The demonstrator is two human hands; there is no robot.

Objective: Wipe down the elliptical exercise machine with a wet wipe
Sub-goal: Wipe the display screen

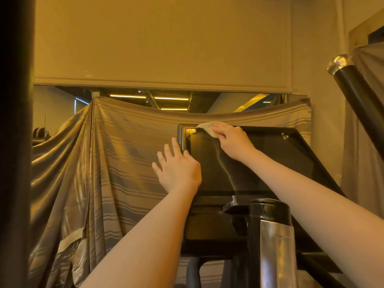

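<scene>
Right hand (232, 140): pinching the wet wipe (209, 128) in curled fingers, pressing it along the top left corner of the console screen (259, 163).
Left hand (178, 167): lying wide, fingers straight and spread, thumb on the screen's left bezel, bracing the console; holding nothing.
Wet wipe: looking pale, crumpled, folded over the top edge of the frame, one flap poking out to the left.
Step in hand: by my read, wiping the screen's upper rim; doing it well is meaning flat, even pressure and overlapping passes, with the left hand steadying the panel against wobble.
Console screen: sitting dark and glossy, tilted back, reflecting the right forearm; a faint sheen is showing near the wiped corner.
Elliptical machine (270, 235): standing right in front, black post with a silver band below the console, a handlebar (353, 86) slanting at upper right.
Backdrop: a striped drape (104, 163) hanging behind.
</scene>
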